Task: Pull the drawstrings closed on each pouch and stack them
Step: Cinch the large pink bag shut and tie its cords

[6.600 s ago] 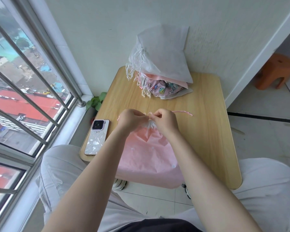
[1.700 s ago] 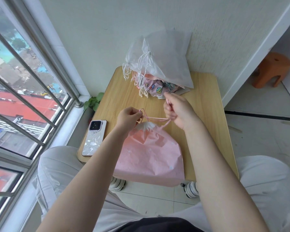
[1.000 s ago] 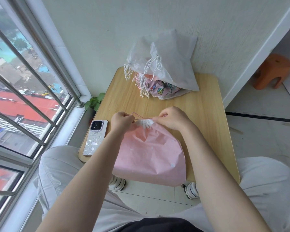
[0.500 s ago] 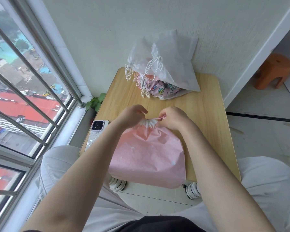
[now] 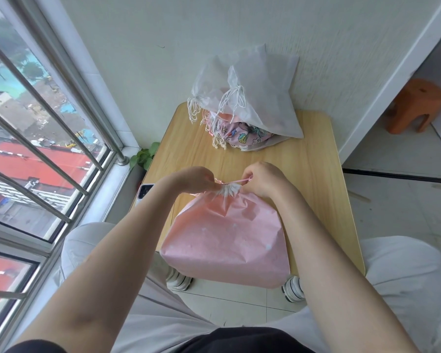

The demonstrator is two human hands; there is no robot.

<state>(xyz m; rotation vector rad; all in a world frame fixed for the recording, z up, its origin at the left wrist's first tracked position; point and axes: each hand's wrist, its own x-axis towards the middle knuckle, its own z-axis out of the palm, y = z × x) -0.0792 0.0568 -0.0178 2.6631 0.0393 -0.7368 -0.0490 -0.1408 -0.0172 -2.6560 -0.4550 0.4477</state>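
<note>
Head view: both hands' curled fingers (image 5: 209, 180) pinching pink drawstring (image 5: 236, 181).

Pouch (image 5: 227, 235) near surface edge: pale pink, few small white spots, gathered mouth whitish. Its drawstring (image 5: 236, 180): pink. Top pouch of pile (image 5: 260, 98): plain white, half see-through, white cords (image 5: 233, 101). Pouch under it (image 5: 239, 135): light pink with small cartoon prints in green, yellow, blue; cream cords. Surface (image 5: 313, 174): light wood, fine grain lines. Phone (image 5: 144, 193): white case, black camera block. Stool (image 5: 416, 105): orange. Plant (image 5: 144, 157): green. Wall (image 5: 163, 34): white. Trousers (image 5: 405, 276): off-white. Shoes (image 5: 293, 289): white, dark stripes.
</note>
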